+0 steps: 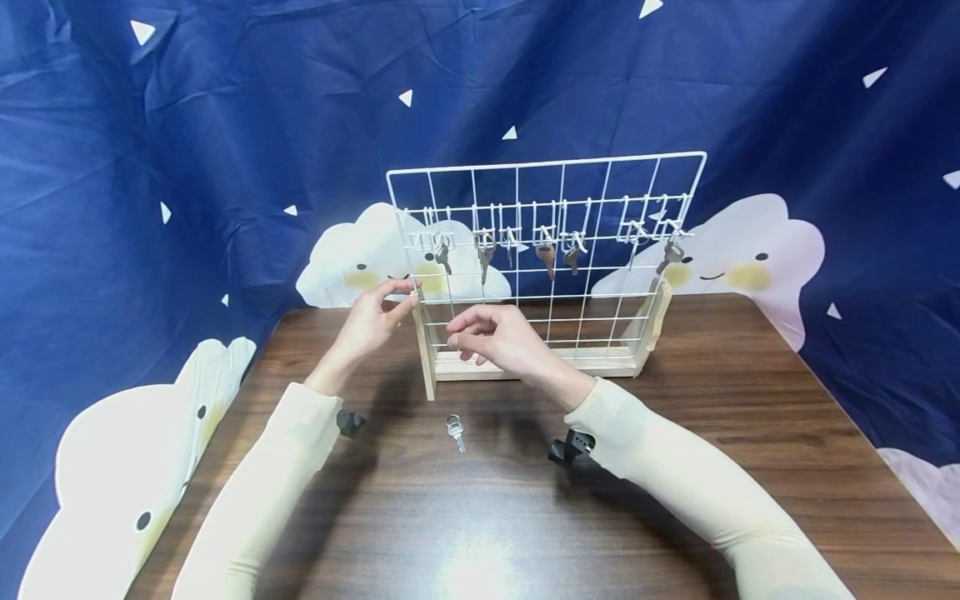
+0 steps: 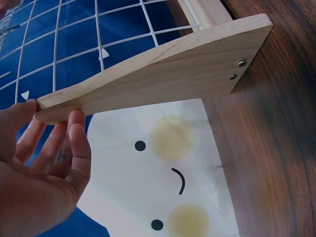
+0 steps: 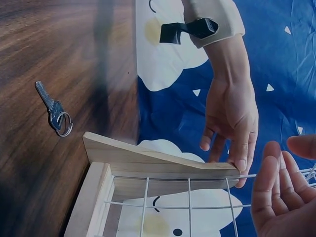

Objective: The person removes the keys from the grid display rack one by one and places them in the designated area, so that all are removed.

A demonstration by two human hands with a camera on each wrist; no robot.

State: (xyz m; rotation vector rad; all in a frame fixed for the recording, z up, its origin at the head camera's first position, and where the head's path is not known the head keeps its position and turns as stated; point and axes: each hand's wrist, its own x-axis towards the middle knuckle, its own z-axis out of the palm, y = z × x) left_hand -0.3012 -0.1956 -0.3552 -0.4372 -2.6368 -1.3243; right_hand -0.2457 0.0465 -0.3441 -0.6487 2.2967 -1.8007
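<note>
A white wire grid rack stands on a wooden base with two wooden side supports. Several keys hang from hooks along its upper row. My left hand touches the top tip of the left side support with fairly straight fingers; the thumb lies by the tip's end. My right hand hovers in front of the rack's lower left part, its fingers relaxed and its palm empty. One loose key on a ring lies on the table in front of the rack, between my forearms.
The brown wooden table carries only the rack and the loose key. A dark blue cloth with white cloud faces hangs behind and around the table. Black camera mounts sit on both wrists.
</note>
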